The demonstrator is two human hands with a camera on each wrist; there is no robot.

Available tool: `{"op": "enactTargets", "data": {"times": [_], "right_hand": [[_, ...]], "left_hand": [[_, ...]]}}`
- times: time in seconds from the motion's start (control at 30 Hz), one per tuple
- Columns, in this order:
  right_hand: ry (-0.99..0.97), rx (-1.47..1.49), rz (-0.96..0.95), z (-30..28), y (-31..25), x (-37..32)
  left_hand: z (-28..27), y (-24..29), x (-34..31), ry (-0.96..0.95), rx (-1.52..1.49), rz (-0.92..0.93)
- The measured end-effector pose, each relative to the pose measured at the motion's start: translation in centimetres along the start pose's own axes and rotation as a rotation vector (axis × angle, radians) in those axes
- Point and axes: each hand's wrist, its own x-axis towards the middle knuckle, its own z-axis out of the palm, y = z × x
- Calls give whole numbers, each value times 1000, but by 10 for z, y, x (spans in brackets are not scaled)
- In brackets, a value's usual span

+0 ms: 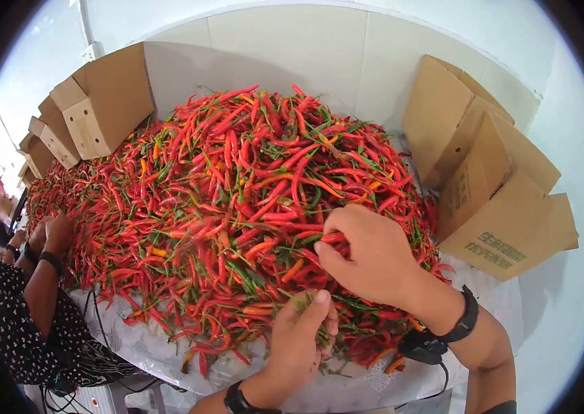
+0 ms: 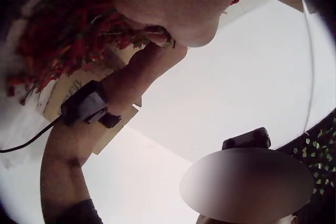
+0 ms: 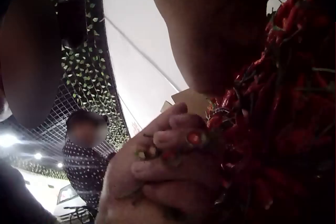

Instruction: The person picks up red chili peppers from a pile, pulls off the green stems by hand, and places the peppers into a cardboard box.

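Head view has my right hand (image 1: 368,255) up on the near slope of the chilli heap (image 1: 237,200), with its fingers curled in and pinching one red chilli (image 1: 331,238) at the top of the knuckles. My left hand (image 1: 299,338) sits lower, at the front foot of the heap. Its thumb is raised and its fingers (image 3: 168,153) are wrapped round a small bunch (image 3: 193,139) of red pods and green stem bits, which the right wrist view shows best.

I judge this to be the sorting step, with one pod being drawn out while the other hand stores what is gathered. Freeing that chilli calls for a short pull towards me, gentle enough not to drag the tangled neighbours down the slope.

The heap runs almost to the front rim of the desk (image 1: 168,359), so loosened pods could roll off there. A stack of cardboard boxes (image 1: 506,214) stands close on my right and touches the heap, and more boxes (image 1: 102,103) line the far left. Another person's hand (image 1: 54,231) works the left side, well apart from mine. The open room is the gap between the heap and my chest.
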Motion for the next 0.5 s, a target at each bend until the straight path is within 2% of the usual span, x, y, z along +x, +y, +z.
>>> {"op": "enactTargets", "data": {"times": [0.07,0.17,0.27,0.37,0.4,0.5], "right_hand": [[-25,-88,38,4,-9,6],[-113,-135,-4,8,-11,-4],[-92,-101,-22,15,3,-12],[19,331,198,4,16,-18],[-117,514,439,-12,14,-19],[-177,868,708,-42,5,-34]], "left_hand": [[1,2,-1,26,-3,44],[6,0,-3,87,58,118],[9,-1,-5,122,157,187],[9,-3,-3,128,211,228],[10,-2,-3,138,227,231],[8,-1,-4,107,240,179]]}}
